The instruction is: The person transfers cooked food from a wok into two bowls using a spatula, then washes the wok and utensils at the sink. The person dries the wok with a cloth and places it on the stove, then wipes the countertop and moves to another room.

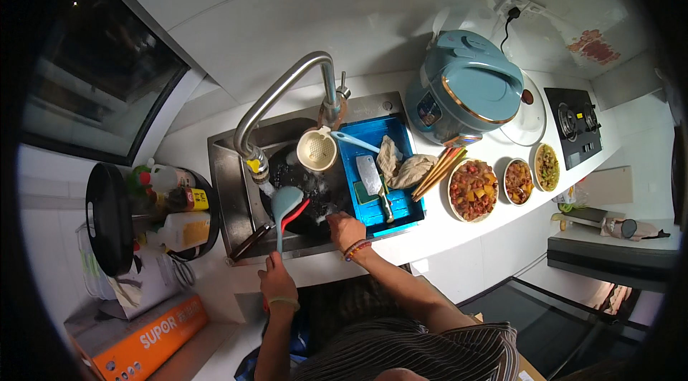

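My left hand (278, 280) grips the handle of a blue-grey ladle (287, 201), whose bowl is over the sink under the running faucet (263, 170). Behind the ladle shows a red utensil (295, 212); a bit of red also appears below my left fist. A dark wok (301, 228) with water in it sits in the stainless-steel sink (221, 187), its brown handle (250, 244) pointing to the near left corner. My right hand (345, 229), wearing a beaded bracelet, reaches down at the wok's right near side. Its fingertips are partly hidden, and whether they hold anything is unclear.
A cream strainer (317, 150) hangs below the faucet base. The blue tray (392, 228) holds a cleaver (370, 174), a cloth (403, 168) and a light-blue handle. Chopsticks (432, 176), a rice cooker (473, 85), food bowls (473, 190) and a gas hob (575, 123) follow rightward. Bottles (185, 225) stand left.
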Tool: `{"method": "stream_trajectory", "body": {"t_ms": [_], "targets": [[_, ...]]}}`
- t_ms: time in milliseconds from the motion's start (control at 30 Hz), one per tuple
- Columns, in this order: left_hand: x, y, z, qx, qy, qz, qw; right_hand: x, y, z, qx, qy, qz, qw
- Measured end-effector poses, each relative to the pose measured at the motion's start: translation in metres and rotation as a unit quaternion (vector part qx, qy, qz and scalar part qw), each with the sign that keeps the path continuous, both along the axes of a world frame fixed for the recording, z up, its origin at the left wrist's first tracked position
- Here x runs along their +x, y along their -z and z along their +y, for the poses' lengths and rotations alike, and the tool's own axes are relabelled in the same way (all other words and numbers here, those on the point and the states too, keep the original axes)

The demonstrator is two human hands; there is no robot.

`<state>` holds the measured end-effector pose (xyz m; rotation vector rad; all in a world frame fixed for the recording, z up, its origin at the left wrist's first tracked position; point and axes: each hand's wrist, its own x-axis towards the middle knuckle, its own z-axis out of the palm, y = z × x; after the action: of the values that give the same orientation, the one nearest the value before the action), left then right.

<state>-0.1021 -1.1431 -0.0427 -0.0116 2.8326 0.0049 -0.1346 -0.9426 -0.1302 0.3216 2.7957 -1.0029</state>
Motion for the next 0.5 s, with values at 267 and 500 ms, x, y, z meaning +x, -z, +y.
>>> {"method": "stream_trajectory", "body": {"t_ms": [267,500], "targets": [[-0.001,-0.002,0.005,0.056,-0.029,-0.057,0.996,0.009,-0.003,0.081,0.107,0.126,0.001,0.986],[0.007,-0.005,-0.010,0.049,-0.038,-0.055,0.997,-0.061,0.048,0.178,0.446,-0.039,-0.117,0.887]]}}
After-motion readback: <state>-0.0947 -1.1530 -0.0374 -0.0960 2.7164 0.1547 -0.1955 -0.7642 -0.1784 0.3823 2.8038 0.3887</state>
